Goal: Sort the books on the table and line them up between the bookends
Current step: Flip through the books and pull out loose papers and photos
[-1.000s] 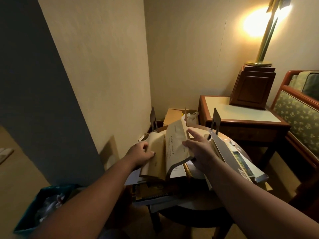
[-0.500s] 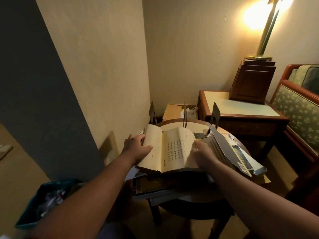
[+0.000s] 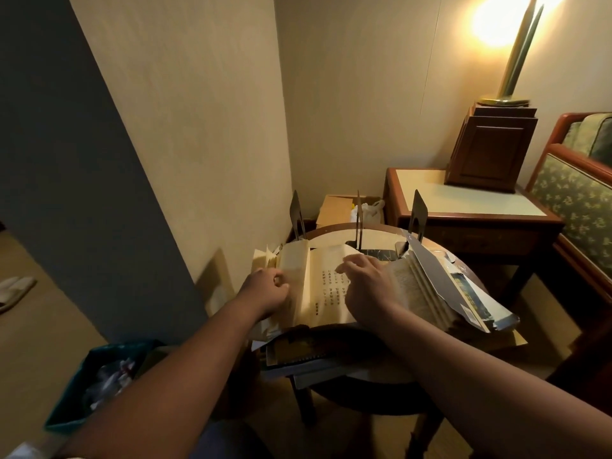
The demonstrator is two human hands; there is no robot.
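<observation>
The open book (image 3: pixel 326 286) had cream pages with black print. The chair (image 3: pixel 576 200) wore green, leaf-patterned cloth; the bin (image 3: pixel 74 392) was teal.

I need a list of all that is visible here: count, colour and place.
table: one, dark, round, centre
open book: one, cream, table middle
bookends: three, dark, upright at table's far side
other books: several, cream and blue, right of open book
lamp: one, brass, top right
bin: one, teal, floor left
left hand: one, grips book's left pages
right hand: one, rests on right page
</observation>
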